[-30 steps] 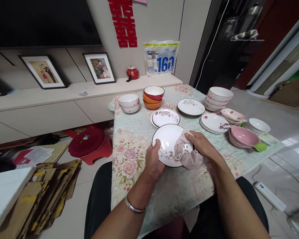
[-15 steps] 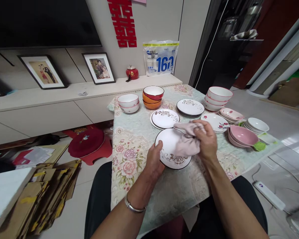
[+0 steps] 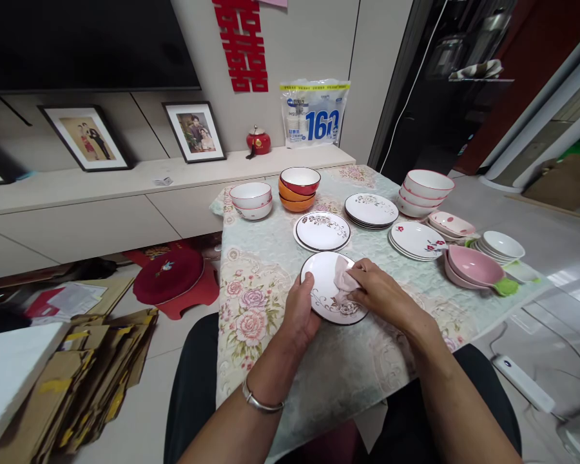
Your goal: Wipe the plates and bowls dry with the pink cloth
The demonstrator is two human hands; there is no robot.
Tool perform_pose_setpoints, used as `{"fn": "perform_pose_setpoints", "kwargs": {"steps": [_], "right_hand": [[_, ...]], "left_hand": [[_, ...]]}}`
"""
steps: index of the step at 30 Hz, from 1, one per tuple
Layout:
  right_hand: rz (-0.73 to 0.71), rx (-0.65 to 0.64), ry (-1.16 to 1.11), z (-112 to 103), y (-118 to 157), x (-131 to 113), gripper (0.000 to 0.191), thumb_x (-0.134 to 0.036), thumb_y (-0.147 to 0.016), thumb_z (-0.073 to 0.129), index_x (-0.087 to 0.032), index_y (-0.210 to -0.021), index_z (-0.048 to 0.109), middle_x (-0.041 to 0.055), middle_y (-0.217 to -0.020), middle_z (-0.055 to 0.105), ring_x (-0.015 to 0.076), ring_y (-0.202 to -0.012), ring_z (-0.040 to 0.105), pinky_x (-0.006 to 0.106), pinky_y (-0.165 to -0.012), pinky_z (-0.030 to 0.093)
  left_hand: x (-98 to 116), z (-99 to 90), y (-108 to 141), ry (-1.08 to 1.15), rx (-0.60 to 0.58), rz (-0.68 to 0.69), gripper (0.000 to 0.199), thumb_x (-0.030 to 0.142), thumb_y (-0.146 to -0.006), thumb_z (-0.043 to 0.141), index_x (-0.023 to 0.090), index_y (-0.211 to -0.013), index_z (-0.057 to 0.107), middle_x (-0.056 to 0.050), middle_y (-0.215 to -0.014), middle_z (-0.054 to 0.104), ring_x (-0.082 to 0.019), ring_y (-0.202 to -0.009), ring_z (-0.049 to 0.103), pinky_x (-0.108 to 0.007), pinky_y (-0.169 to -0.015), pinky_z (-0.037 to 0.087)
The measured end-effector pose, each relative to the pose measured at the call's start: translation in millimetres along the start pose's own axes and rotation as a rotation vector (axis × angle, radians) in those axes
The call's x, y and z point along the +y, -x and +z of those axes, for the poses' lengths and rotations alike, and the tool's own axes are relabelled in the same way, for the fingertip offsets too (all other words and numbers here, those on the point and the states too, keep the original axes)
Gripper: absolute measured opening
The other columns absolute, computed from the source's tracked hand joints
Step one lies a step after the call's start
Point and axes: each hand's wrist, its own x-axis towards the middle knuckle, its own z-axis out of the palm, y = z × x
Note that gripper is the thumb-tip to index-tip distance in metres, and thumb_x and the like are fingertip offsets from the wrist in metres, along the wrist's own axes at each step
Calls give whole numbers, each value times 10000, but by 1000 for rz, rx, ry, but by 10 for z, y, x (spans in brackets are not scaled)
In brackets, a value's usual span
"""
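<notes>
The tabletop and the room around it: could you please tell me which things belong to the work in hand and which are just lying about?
In the work:
flowered plate in the left hand
pink cloth in the right hand, against the plate
probably the stacked plates and bowls

Lying about:
red stool
flattened cardboard
red jar
power strip

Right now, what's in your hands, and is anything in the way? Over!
Left hand holding flowered plate by its edge. Right hand holding pink cloth against it. Nothing seen blocking; stacked plates just beyond.
</notes>
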Motion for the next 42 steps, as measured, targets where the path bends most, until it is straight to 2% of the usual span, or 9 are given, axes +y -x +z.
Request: {"fn": "perform_pose_setpoints", "kwargs": {"steps": [6,10,15,19,22,27,34,39,42], "right_hand": [[121,241,290,170,-123,-62,186,-127,-885,519,-151,-969,683,177,-1162,564,321,-1071,460,369,-765,396],[140,340,288,329,-242,-130,228,-92,-913,456,-118,-992,669,164,-1021,562,273,-959,468,353,-769,391],[-182,257,107,327,-246,-341,342,-65,-886,494,-155,-1187,630,120,-1046,607,250,-958,479,345,-824,394],[-413,30,-220,142,-139,-280,184,-118,-867,581,-220,-963,700,31,-919,639,181,-873,540,286,-801,400],[-298,-67,-282,44,-103,-125,162,-105,-820,610,-209,-905,700,11,-888,648,160,-832,571,256,-761,400],[29,265,63,203,-209,-169,282,-170,-916,499,-152,-1152,653,106,-939,603,237,-893,519,316,-761,384],[-388,60,-181,206,-185,-372,228,-131,-911,527,-210,-1050,691,60,-958,624,194,-906,530,301,-817,402],[-349,-206,-410,-25,-43,-177,278,-52,-789,618,-228,-977,721,-3,-949,682,145,-862,605,239,-787,427],[-314,-110,-340,50,-85,-178,222,-91,-819,619,-227,-958,726,1,-907,677,154,-839,596,251,-771,424]], "left_hand": [[-17,18,29,-36,-60,-54,370,367,-935,533,149,-1229,587,-146,-1137,725,-253,-995,701,-423,-927,533],[-29,35,59,-41,-133,-116,432,453,-955,471,156,-1236,610,-139,-1149,725,-261,-1052,683,-423,-960,513],[31,56,72,51,-149,-213,555,549,-957,383,122,-1193,649,-140,-1075,745,-279,-1052,680,-420,-969,499],[78,64,61,67,-123,-237,644,587,-945,344,61,-1102,681,-167,-982,753,-316,-1024,684,-429,-956,496],[83,82,60,105,-200,-222,678,582,-956,289,56,-1147,671,-173,-1055,743,-320,-1076,663,-432,-977,479],[74,98,75,156,-264,-231,657,568,-965,256,113,-1254,632,-147,-1130,730,-315,-1125,642,-465,-1014,444],[139,65,84,203,-203,-281,698,622,-922,318,58,-1131,671,-187,-1037,737,-337,-1050,668,-453,-980,469],[151,92,100,155,-174,-251,688,597,-942,280,65,-1144,667,-174,-1016,742,-319,-1016,680,-433,-943,495],[145,102,105,143,-192,-247,667,576,-949,284,66,-1155,662,-172,-1014,743,-315,-1021,679,-434,-952,489]]}}
